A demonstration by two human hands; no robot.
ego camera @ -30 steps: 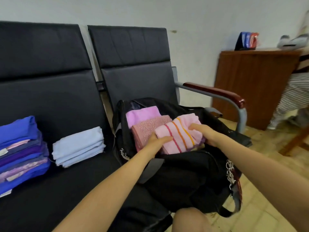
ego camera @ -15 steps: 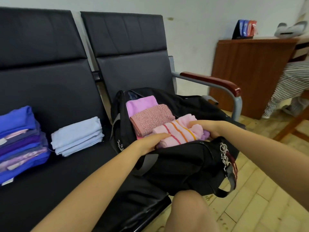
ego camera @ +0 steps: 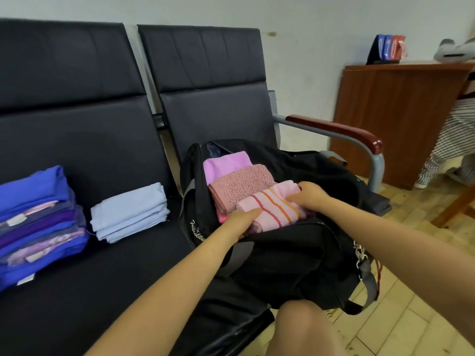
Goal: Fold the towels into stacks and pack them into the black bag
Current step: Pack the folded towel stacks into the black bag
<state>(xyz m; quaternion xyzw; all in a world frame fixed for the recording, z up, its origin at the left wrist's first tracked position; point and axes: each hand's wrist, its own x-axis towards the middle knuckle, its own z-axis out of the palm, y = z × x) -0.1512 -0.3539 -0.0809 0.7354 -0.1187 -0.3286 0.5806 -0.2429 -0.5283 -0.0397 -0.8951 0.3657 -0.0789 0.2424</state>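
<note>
The black bag [ego camera: 303, 258] sits open on the right seat. Inside it a lilac towel [ego camera: 226, 164] lies at the back, a speckled rose towel [ego camera: 243, 185] in the middle and a pale pink towel with red and orange stripes [ego camera: 273, 208] at the front. My left hand [ego camera: 241, 219] grips the striped towel's near left end. My right hand [ego camera: 309, 196] presses on its far right end. A light blue folded stack [ego camera: 129, 210] and a blue and purple stack [ego camera: 36, 219] rest on the left seat.
Two black padded seats [ego camera: 84, 155] are joined in a row, with a red-brown armrest [ego camera: 336, 131] on the right. My knee [ego camera: 303, 327] is at the bottom. A wooden cabinet [ego camera: 395, 116] stands at the right, a person in striped clothes [ego camera: 452, 147] beside it.
Both hands have lowered the striped towel deeper into the bag, so it now sits in front of the speckled rose towel. The stacks on the left seat have not moved.
</note>
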